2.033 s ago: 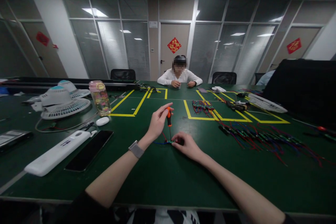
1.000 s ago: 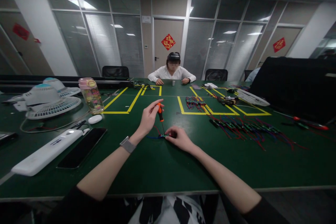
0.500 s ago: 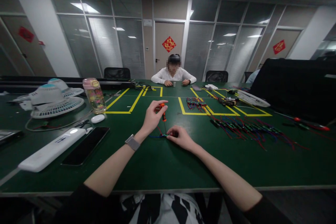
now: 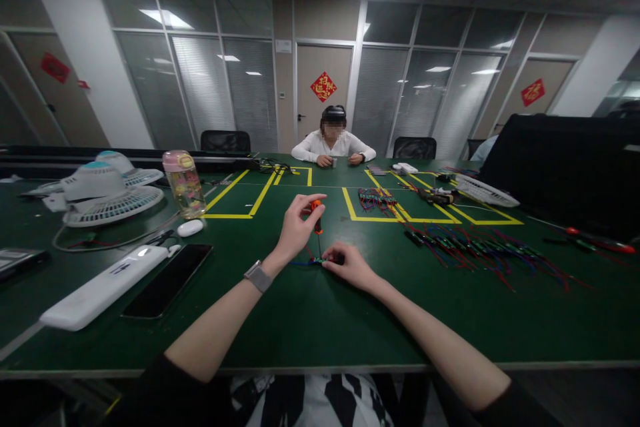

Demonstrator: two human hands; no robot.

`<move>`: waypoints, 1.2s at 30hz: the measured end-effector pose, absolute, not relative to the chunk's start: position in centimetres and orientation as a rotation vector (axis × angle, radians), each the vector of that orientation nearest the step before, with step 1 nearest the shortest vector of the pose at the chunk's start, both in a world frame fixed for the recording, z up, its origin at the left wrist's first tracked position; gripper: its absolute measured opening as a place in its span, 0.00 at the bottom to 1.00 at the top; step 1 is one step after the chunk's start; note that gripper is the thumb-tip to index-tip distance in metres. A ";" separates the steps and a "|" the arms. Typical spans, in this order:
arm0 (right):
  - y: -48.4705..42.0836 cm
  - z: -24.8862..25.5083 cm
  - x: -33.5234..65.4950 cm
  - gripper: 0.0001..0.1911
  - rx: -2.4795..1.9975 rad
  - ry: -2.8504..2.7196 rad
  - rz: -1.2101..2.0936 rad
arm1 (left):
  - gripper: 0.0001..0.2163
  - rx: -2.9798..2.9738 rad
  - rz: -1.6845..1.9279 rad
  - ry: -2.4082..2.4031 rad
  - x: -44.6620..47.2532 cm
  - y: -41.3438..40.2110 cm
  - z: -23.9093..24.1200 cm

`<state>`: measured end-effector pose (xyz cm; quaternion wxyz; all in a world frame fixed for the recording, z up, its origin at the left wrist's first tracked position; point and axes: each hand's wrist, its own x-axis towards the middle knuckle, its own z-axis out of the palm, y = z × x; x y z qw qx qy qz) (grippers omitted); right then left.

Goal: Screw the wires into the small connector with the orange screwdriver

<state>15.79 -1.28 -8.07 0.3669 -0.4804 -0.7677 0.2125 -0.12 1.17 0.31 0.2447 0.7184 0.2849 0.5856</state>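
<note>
My left hand (image 4: pixel 296 225) is closed round the orange and black handle of a screwdriver (image 4: pixel 317 217), which stands nearly upright. The screwdriver's thin shaft points down onto a small green circuit board (image 4: pixel 317 260) lying on the green table. Red and blue wires come off the board's left side. With thumb and fingertips, my right hand (image 4: pixel 350 263) pinches the board's right end. Where exactly the tip meets the board is too small to make out.
Several wired circuit boards (image 4: pixel 465 243) lie to the right, with a smaller wire bundle (image 4: pixel 375 200) behind. Left are a black phone (image 4: pixel 170 280), a white power strip (image 4: pixel 103 287), a drink bottle (image 4: pixel 184 183) and white fan parts (image 4: pixel 110 193). Another person (image 4: pixel 333 140) sits opposite.
The whole view has shifted slightly, so everything appears a little further right and lower. Both hands keep their hold on the screwdriver and the board.
</note>
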 end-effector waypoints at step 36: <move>-1.4 -7.8 15.8 0.06 -1.235 -1.976 0.555 | 0.16 1.809 1.573 0.736 -0.3 1.7 -0.2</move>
